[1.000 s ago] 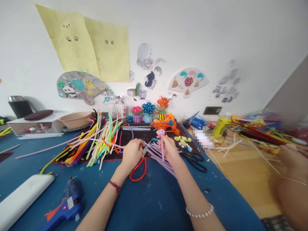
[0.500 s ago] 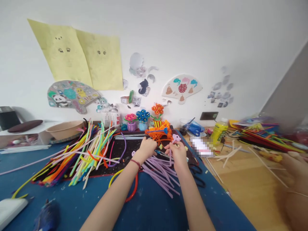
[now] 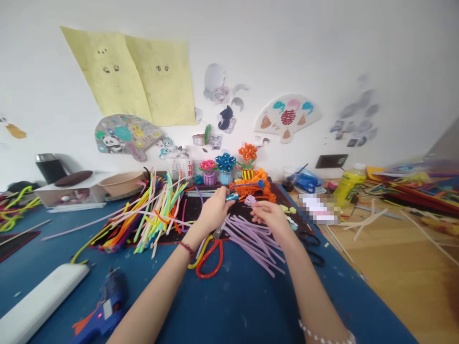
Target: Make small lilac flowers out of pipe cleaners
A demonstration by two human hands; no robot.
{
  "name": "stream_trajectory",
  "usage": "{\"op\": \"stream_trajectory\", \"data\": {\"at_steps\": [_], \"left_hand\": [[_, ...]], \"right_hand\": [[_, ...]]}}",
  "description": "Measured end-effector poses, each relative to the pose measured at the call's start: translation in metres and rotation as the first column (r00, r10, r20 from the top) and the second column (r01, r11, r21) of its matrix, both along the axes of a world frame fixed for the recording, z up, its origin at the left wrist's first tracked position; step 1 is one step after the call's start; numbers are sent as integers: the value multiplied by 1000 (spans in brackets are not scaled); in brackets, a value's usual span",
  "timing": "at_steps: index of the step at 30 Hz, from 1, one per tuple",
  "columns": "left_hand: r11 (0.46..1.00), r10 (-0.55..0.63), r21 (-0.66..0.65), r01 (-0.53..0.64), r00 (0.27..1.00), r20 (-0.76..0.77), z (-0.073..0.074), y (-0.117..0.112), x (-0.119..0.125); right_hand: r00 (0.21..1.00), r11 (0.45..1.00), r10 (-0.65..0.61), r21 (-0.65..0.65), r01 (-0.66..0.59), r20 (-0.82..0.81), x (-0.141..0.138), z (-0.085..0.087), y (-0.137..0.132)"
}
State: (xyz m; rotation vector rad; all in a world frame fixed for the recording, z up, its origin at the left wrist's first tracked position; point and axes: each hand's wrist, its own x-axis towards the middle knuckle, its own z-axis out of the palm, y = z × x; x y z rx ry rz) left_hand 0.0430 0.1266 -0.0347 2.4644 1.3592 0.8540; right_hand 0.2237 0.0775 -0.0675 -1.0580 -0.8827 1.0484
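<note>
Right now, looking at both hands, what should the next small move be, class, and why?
I would probably ease the left hand toward the lilac pipe-cleaner flower. That hand grips a small teal object, too small to identify, while the right hand has the flower at its fingertips; a gap separates the two pieces.

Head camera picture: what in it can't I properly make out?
All in the head view:
- Teal item: partly hidden by the left hand.
- Lilac loops: the right hand hides any grip on them.
- Glue gun: handle cut off by the bottom edge.
- Beaded bracelet: also cut off there.
- White patch: details lost to pixelation.
</note>
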Motion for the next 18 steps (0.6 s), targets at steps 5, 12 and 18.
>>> {"op": "stream_trajectory", "data": {"at_steps": [5, 12, 18], "left_hand": [[980, -24, -182, 75, 963, 270, -7, -31, -20], [496, 285, -415, 763, 308, 908, 1, -48, -37], [366, 224, -231, 901, 155, 962, 13, -57, -46]], "right_hand": [[980, 984, 159, 98, -148, -122, 0, 17, -12], [990, 975, 106, 203, -86, -88, -6, 17, -14], [981, 970, -132, 221, 98, 143, -25, 18, -16]]}}
